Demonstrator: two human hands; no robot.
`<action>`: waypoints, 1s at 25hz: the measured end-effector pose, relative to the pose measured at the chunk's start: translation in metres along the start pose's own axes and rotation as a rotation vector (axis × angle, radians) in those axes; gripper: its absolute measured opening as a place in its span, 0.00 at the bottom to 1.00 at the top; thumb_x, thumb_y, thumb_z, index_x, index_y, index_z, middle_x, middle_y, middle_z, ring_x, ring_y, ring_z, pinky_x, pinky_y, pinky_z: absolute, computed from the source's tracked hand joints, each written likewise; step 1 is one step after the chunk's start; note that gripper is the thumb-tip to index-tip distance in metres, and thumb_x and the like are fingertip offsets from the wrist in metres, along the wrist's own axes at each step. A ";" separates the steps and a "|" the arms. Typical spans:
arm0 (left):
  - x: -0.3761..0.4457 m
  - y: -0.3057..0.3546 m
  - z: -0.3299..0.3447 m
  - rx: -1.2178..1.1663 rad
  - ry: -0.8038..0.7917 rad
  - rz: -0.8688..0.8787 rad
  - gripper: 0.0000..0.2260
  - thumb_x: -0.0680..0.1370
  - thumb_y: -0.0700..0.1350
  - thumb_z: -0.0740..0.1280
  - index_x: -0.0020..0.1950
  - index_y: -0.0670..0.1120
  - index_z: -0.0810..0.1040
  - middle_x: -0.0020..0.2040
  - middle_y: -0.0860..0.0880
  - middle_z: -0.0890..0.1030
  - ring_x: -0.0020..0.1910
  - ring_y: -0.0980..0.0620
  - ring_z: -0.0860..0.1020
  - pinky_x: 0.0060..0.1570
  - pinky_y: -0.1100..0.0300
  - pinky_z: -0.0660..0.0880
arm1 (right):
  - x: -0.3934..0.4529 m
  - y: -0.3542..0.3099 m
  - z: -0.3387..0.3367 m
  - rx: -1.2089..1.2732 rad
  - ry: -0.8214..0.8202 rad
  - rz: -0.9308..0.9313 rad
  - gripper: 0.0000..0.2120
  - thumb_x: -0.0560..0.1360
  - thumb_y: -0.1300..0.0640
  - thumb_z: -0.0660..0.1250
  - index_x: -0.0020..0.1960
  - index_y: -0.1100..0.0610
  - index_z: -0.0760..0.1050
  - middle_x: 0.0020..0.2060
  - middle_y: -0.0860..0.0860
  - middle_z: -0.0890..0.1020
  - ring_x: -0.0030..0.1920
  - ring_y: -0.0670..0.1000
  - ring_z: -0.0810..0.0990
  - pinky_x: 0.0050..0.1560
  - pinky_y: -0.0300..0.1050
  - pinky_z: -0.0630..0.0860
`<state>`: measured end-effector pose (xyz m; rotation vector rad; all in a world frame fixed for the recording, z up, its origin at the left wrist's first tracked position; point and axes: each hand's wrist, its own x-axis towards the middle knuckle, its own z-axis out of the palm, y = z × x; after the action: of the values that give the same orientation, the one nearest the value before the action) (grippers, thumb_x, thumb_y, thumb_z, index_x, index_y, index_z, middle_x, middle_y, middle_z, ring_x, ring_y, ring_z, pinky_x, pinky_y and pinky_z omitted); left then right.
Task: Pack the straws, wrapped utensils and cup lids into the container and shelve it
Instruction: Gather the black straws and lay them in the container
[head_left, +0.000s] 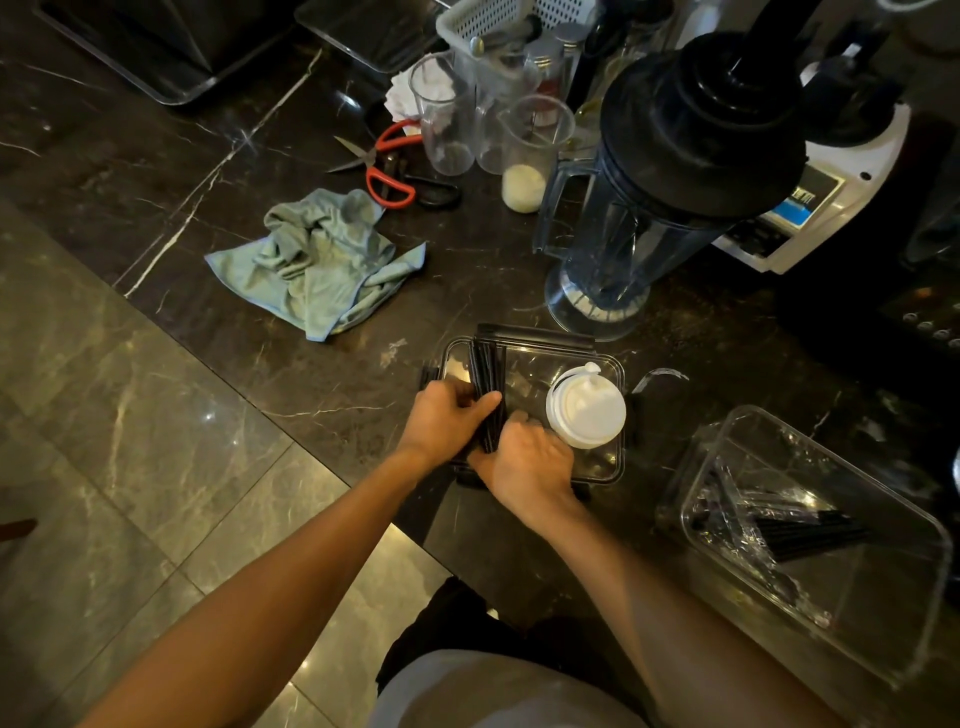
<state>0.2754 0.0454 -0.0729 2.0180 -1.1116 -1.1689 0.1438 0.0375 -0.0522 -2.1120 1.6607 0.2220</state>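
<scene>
Both hands set black straws into the clear container on the bench.

The left hand (445, 415) and right hand (524, 457) are both curled closed around a bundle of black straws (487, 375) lying along the left side of the clear container (615, 470). White cup lids (585, 408) sit inside at its right. A second clear tub (906, 525) to the right holds wrapped utensils (810, 532). A green cloth (322, 260) lies farther back.

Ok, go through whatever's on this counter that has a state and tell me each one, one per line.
Left hand: gripping the black straws.
Right hand: closed on the same bundle.
Container: open, white cup lids inside.
Second clear tub: open, dark straws inside.
Blender jug: lid on.
Cloth: crumpled.
Scissors: open.
</scene>
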 end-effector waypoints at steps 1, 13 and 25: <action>0.000 0.000 0.001 0.011 0.015 0.001 0.12 0.80 0.52 0.70 0.50 0.45 0.86 0.41 0.51 0.87 0.41 0.57 0.85 0.47 0.55 0.83 | 0.000 0.001 0.000 -0.009 0.015 -0.007 0.30 0.74 0.38 0.71 0.63 0.59 0.74 0.56 0.56 0.82 0.55 0.57 0.83 0.49 0.49 0.77; -0.006 -0.006 -0.006 0.121 0.138 0.039 0.10 0.80 0.46 0.72 0.60 0.46 0.81 0.44 0.55 0.84 0.44 0.60 0.83 0.43 0.67 0.79 | -0.002 0.019 -0.009 0.137 0.062 -0.025 0.17 0.84 0.47 0.60 0.56 0.60 0.79 0.44 0.51 0.76 0.41 0.48 0.74 0.39 0.42 0.69; 0.009 0.075 0.021 0.239 0.041 0.276 0.09 0.77 0.49 0.73 0.54 0.46 0.85 0.46 0.49 0.87 0.46 0.50 0.85 0.51 0.54 0.81 | -0.047 0.075 -0.063 0.270 0.285 -0.130 0.10 0.81 0.55 0.62 0.50 0.58 0.81 0.46 0.54 0.84 0.45 0.56 0.83 0.42 0.46 0.73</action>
<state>0.2303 -0.0013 -0.0285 1.9690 -1.5138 -0.8865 0.0506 0.0377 0.0042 -2.1037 1.5907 -0.3396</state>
